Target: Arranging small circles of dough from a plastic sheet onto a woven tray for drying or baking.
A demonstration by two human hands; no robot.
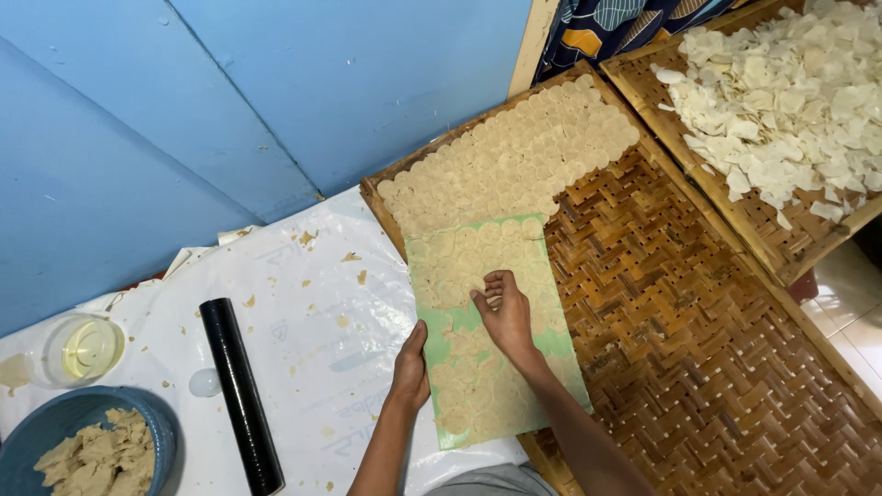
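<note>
Green sheet [439,332], herringbone-woven brown tray [671,303]

A black roller [242,395] is laid on the white plastic sheet [303,303], with crumbs scattered around it. Lumps of dough are piled in a blue bowl [161,422] at bottom left, and a small glass of oil [83,349] is parked just above it. A second woven tray [781,248], top right, is heaped with pale dried chips [790,92]. Blue wall [184,110] behind.
</note>
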